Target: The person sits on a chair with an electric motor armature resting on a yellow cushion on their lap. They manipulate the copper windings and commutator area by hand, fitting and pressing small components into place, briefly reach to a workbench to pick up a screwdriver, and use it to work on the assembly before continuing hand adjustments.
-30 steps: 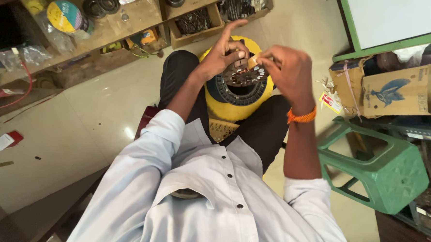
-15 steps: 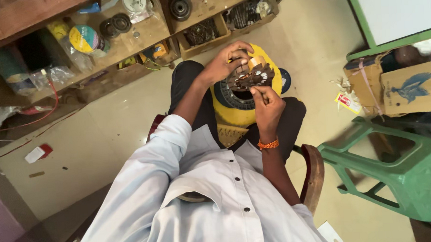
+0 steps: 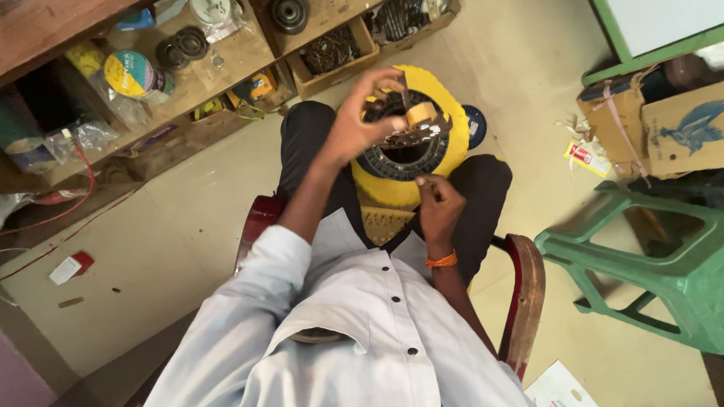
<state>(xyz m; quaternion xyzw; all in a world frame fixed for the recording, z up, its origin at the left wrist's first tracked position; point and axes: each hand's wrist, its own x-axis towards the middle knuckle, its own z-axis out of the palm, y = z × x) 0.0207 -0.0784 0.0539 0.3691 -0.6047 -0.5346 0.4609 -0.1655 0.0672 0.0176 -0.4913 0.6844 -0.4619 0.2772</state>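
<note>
Seated in a wooden chair (image 3: 525, 294), the left hand (image 3: 359, 126) grips a small tan part (image 3: 420, 112) above the yellow round housing (image 3: 449, 143) on the lap, while the right hand (image 3: 437, 207), pinched closed, seems mid-assembly, needing steady alignment

We see a brown cardboard box (image 3: 695, 128) with a blue bird picture at the right, by the green stool. A small yellow and red packet (image 3: 586, 158) lies on the floor near it. A red and white packet (image 3: 71, 267) lies at the left, a white bag (image 3: 562, 392) at the bottom
</note>
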